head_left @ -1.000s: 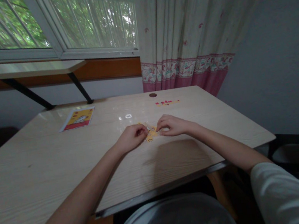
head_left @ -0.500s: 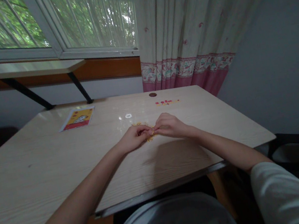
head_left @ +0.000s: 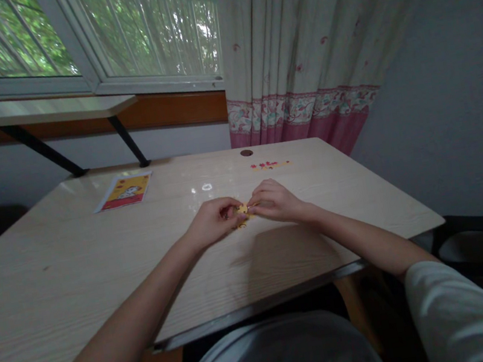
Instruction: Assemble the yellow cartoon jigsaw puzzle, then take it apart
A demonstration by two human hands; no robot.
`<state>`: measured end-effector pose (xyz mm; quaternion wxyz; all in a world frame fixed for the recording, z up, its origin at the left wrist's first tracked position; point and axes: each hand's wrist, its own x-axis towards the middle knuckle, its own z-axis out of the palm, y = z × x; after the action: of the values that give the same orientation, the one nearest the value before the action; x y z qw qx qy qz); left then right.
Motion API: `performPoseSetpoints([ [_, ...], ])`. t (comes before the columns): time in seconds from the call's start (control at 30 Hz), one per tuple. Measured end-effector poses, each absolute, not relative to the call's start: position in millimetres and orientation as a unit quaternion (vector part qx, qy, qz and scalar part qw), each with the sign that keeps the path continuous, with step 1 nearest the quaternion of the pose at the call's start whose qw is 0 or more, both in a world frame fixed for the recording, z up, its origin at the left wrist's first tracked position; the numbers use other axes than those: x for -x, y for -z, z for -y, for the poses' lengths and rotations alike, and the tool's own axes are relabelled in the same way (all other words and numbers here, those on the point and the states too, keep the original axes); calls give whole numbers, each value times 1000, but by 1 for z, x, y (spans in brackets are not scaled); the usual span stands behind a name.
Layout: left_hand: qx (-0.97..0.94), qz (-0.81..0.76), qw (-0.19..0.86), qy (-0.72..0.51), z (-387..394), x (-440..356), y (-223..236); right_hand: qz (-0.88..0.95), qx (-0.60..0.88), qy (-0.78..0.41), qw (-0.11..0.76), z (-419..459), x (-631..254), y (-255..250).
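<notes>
A yellow jigsaw puzzle piece [head_left: 242, 208] is between my two hands, just over the tabletop. My left hand [head_left: 213, 221] is closed in a pinch on the piece's left side. From the other side, my right hand [head_left: 276, 201] pinches at its right edge; whether a second piece is in those fingers cannot be made out. Under and in front of the fingertips lie more yellow pieces [head_left: 242, 225], partly covered by my hands.
Farther back on the wooden desk [head_left: 101, 276] lies a row of small red and yellow puzzle pieces [head_left: 269, 165]. A yellow and red picture sheet [head_left: 124, 191] is at the back left. Behind it stands a raised shelf [head_left: 42, 110]. A round cable hole [head_left: 246, 153] is near the back edge.
My right hand has moved left until its fingertips meet the left hand's. A yellow piece now shows raised between the fingers of both hands. The sheet and the row of pieces stay put.
</notes>
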<state>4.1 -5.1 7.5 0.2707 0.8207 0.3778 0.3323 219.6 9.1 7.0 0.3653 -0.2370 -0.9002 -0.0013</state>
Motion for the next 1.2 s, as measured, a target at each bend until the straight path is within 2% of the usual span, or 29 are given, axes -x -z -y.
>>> performPoseSetpoints([
  [0.13, -834, -381, 209, -341, 6, -4, -8, 904, 244, -4, 351, -9, -220, -7],
  [0.8, -821, -382, 232, -355, 6, -3, -7, 892, 248, 34, 376, -12, -224, -10],
  [1.03, -832, -412, 177, -327, -5, 8, -4, 849, 280, 93, 439, -26, -247, -18],
  [1.2, -839, -413, 158, -317, -7, 12, -5, 851, 281, 101, 433, -35, -258, -21],
])
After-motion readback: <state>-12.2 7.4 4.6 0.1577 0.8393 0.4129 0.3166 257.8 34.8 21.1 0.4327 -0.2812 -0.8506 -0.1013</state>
